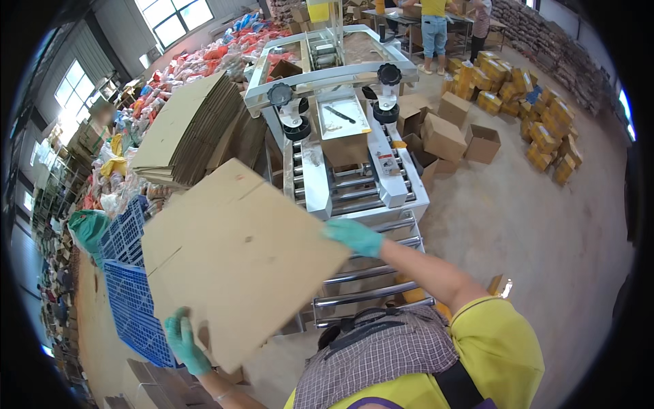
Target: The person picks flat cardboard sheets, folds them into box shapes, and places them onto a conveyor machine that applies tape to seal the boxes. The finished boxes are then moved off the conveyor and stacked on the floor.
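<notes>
A flattened cardboard box [238, 252] is held tilted in front of me, left of the roller conveyor [368, 290]. My right hand [354, 237], in a green glove, is closed on its right corner; some of the fingers are hidden behind the board. My left hand [185, 344], also gloved in green, is at the lower left edge of the board with its fingers apart. Beyond the board is a carton-sealing machine [330, 88] with black knobs. A white tray [340, 117] with a dark, thin tool on it rests there above a brown carton [345, 150].
A tall stack of flattened cardboard [184, 129] stands to the left of the machine. Blue plastic pallets [133, 300] lean at the left. Open cartons [443, 136] lie right of the machine, with taped yellow cartons [552, 129] farther off. People [434, 31] stand at a far table.
</notes>
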### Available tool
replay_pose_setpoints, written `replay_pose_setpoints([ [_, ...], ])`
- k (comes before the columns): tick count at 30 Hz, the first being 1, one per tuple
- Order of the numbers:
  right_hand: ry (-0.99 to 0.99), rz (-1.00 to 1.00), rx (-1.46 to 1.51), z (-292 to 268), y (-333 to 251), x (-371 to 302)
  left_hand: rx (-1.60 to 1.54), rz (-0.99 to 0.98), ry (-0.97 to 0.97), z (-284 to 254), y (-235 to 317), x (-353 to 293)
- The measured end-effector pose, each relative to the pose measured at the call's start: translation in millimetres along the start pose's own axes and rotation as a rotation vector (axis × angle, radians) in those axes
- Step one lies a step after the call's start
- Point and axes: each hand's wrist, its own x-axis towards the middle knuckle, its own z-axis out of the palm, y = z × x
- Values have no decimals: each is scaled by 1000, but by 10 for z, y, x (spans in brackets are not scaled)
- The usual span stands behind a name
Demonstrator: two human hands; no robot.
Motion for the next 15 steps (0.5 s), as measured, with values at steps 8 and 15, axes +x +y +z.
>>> replay_pose_setpoints([
  [8,-391,236,-1422,-231,628,-1200,-21,938,-304,2350,905,-497],
  [15,182,-802,-235,-264,-907,-463,-81,1260,-759,3038,1345,-839],
])
